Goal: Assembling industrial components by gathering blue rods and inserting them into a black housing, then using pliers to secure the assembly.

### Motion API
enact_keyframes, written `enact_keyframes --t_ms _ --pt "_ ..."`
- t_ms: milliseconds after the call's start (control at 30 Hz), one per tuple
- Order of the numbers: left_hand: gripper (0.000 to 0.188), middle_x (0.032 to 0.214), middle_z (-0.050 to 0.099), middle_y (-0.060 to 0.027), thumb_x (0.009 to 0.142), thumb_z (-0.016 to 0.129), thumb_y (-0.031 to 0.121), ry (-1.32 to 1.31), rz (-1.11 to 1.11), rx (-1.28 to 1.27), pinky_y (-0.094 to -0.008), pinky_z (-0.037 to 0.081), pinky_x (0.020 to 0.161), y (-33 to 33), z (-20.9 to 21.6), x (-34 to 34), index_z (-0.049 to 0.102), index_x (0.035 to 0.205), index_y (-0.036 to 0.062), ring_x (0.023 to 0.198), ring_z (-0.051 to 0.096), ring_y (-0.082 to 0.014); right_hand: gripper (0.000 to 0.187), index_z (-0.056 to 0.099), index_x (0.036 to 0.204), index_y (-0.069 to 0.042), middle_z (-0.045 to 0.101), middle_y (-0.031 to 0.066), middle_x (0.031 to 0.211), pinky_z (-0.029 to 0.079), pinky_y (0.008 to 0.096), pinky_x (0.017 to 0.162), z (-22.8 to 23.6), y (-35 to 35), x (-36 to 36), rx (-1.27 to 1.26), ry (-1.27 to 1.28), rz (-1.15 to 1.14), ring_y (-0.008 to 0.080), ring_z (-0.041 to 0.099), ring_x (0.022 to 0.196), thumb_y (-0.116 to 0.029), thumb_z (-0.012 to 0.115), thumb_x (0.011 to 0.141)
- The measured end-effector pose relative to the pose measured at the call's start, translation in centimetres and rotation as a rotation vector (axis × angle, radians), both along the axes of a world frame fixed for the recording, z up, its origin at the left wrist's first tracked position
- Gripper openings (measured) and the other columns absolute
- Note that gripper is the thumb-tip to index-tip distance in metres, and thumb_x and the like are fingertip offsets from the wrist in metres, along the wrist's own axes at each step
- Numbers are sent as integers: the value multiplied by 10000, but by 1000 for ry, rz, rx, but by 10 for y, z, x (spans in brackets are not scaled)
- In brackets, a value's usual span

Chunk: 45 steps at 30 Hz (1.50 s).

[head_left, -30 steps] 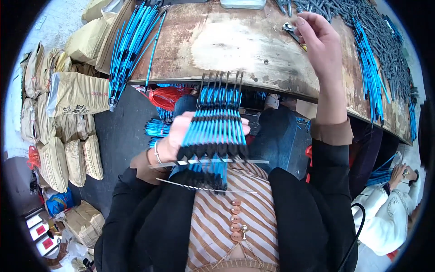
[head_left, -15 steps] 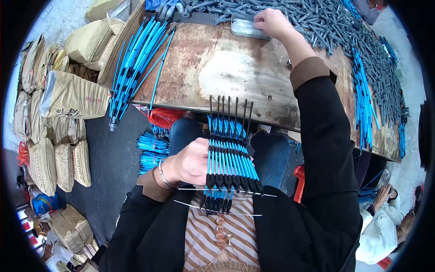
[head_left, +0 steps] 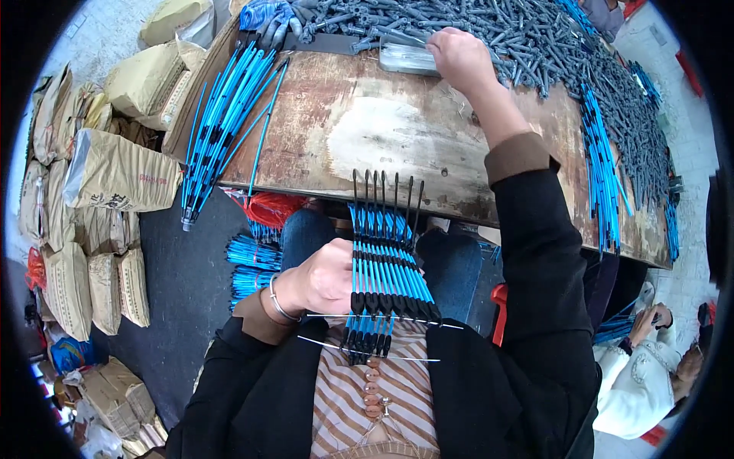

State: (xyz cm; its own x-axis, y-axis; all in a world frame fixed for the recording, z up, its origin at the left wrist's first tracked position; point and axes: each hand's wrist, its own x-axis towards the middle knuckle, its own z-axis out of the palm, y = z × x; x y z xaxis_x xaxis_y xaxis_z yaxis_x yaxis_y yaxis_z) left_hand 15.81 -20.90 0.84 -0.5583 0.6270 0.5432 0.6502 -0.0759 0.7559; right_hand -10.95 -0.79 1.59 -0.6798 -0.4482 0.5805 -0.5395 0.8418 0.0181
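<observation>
My left hand (head_left: 325,277) is closed round a fanned set of blue umbrella ribs (head_left: 391,274) with black joints, held above my lap. A thin metal wire (head_left: 451,326) runs crosswise through the black ends of the ribs. Below it, a second wire (head_left: 417,358) passes through more black ends. At the far side of the table my right hand (head_left: 462,60) has its fingers pinched together at the right end of a clear plastic box (head_left: 405,60). Thin pale pieces seem to lie inside the box. Whatever those fingertips hold is hidden.
A worn wooden table (head_left: 306,115) spans ahead, heaped at the back with grey plastic parts (head_left: 535,46). Blue rib bundles lie at its left (head_left: 222,122) and right (head_left: 602,168). Paper sacks (head_left: 122,172) are stacked left. Another person (head_left: 638,375) works at the lower right.
My right hand has stayed by the plastic box, its fingers now more closed and drawn slightly off it. The view has shifted a little; my left hand still holds the ribs.
</observation>
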Motion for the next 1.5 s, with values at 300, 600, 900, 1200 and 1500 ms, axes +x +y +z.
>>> enact_keyframes --t_ms 300,600,900,1200,1500 --pt "231 1034 651 -140 786 593 101 -217 -47 85 -311 505 725 -2 -20 0 646 969 -29 826 642 -265 201 693 955 -64 578 77 748 438 307 554 -21 62 182 -209 -537 145 226 521 572 -35 591 784" --pt "275 1035 646 -159 735 629 99 -175 -24 78 -317 489 718 11 -13 1 637 971 -42 804 635 -291 194 692 943 -52 541 78 733 436 323 547 -19 70 208 -96 -524 15 242 523 574 -23 578 788" --pt "269 1023 650 -156 725 629 76 -245 -37 95 -318 488 688 11 -18 0 638 967 -41 765 634 -295 192 687 939 -42 540 84 723 435 329 548 -17 69 212 -105 -540 -5 246 524 575 -14 578 782" --pt "248 988 654 -151 730 618 73 -68 2 217 -322 483 649 12 -21 -2 639 951 -38 722 626 -293 191 684 944 -44 548 88 729 436 321 559 -20 61 207 -111 -560 -9 240 533 585 -20 583 784" --pt "212 915 659 -143 746 611 101 -81 4 204 -324 483 626 10 -28 -2 642 908 -33 677 619 -281 177 689 939 -52 556 58 740 432 297 564 -26 53 188 -108 -541 79 203 531 591 -22 582 802"
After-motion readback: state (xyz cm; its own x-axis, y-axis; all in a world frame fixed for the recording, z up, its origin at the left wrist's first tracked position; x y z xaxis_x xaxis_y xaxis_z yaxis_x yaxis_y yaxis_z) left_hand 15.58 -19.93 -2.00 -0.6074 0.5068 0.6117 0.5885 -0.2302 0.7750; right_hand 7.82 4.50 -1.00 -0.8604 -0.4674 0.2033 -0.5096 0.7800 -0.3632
